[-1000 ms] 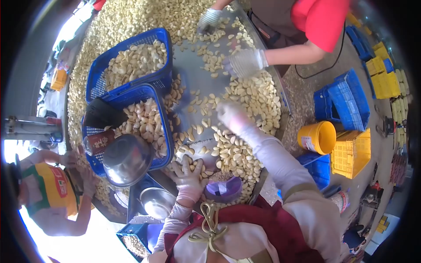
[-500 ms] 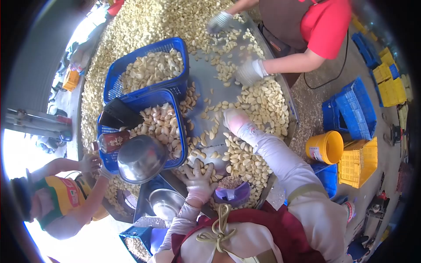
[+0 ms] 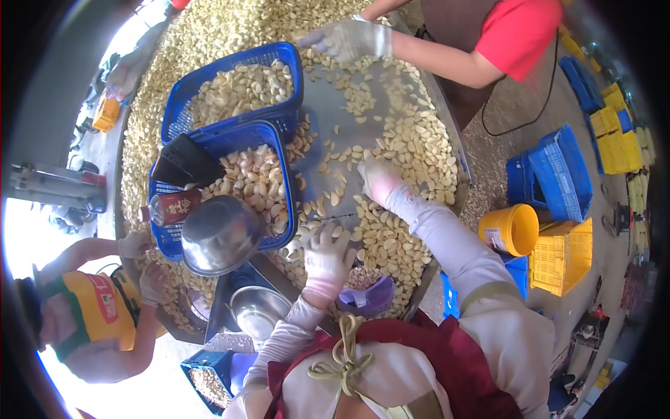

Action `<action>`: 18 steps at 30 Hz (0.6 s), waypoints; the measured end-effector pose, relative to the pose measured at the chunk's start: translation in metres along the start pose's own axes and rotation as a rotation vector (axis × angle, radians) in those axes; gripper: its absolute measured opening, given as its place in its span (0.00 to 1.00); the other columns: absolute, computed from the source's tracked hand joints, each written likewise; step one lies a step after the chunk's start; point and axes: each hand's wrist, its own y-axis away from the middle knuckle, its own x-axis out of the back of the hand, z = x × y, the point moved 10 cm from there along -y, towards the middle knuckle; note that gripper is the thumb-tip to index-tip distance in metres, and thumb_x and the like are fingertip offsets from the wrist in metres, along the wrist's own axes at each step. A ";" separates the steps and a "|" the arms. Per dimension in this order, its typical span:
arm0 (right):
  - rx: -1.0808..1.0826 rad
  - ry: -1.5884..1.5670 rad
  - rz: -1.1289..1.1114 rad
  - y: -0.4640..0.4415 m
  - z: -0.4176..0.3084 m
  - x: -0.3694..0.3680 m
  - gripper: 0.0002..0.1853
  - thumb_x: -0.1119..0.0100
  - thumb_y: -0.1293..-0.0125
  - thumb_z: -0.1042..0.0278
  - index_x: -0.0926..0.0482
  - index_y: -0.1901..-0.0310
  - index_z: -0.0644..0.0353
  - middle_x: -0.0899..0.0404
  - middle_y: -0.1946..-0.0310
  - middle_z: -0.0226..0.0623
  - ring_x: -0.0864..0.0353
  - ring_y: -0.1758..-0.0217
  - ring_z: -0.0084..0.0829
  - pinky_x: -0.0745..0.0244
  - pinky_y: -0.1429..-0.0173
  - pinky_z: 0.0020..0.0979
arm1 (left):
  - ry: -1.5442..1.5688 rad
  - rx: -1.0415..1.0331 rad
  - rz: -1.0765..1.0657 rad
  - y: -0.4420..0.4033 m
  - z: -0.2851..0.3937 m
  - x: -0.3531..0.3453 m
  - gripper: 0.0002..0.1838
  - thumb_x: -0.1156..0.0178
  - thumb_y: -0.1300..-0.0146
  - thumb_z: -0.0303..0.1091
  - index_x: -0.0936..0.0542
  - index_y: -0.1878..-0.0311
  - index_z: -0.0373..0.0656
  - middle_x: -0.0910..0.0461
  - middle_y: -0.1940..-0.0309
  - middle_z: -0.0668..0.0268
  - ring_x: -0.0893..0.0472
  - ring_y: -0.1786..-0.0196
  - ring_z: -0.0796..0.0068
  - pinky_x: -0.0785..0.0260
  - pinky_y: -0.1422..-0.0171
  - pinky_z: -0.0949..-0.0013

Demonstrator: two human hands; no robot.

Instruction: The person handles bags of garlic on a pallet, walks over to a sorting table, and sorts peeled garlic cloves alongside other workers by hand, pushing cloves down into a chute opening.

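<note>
Peeled garlic cloves [image 3: 398,244] lie heaped and scattered over the metal table [image 3: 317,167]. My left hand [image 3: 326,262], in a whitish glove, rests on cloves at the near edge with its fingers apart. Farther forward, my gloved right hand [image 3: 379,180] is closed at the edge of a clove heap; anything between its fingers is hidden. A purple container [image 3: 370,297] with small bits in it sits close to my left hand. To the left, a blue basket [image 3: 285,188] holds unpeeled-looking cloves, a steel bowl [image 3: 222,236], a labelled bottle [image 3: 174,207] and a black tray [image 3: 185,162].
Another blue basket [image 3: 299,77] of cloves stands behind the first. A co-worker's gloved hand [image 3: 352,40] reaches over the table's far side; another person [image 3: 105,314] works at left. A steel bowl [image 3: 258,311] sits low left. A yellow bucket [image 3: 509,230] and crates stand at right.
My left hand has lifted slightly and its fingers have drawn in from a flat spread. My right hand has shifted a little. The co-worker's near hand has swung toward the far baskets.
</note>
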 end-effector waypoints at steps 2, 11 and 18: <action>-0.036 0.011 -0.036 -0.004 -0.001 0.003 0.06 0.37 0.39 0.73 0.16 0.63 0.64 0.15 0.62 0.54 0.13 0.56 0.53 0.19 0.51 0.49 | 0.031 -0.032 0.038 -0.013 0.011 -0.016 0.18 0.30 0.44 0.37 0.15 0.48 0.51 0.22 0.43 0.56 0.22 0.39 0.47 0.27 0.40 0.46; 0.057 -1.469 0.054 -0.055 -0.090 0.094 0.24 0.41 0.25 0.63 0.24 0.31 0.65 0.14 0.46 0.47 0.14 0.43 0.35 0.18 0.39 0.36 | -0.189 -0.595 0.187 -0.017 0.115 -0.062 0.13 0.32 0.47 0.36 0.15 0.56 0.48 0.19 0.59 0.67 0.17 0.53 0.60 0.23 0.60 0.55; -0.059 -0.396 -0.129 0.069 -0.012 0.055 0.05 0.38 0.32 0.70 0.13 0.62 0.57 0.15 0.72 0.38 0.18 0.71 0.31 0.19 0.58 0.35 | -0.146 -0.229 0.042 -0.036 0.010 -0.023 0.46 0.21 0.54 0.47 0.26 0.28 0.50 0.32 0.27 0.49 0.34 0.24 0.46 0.38 0.25 0.40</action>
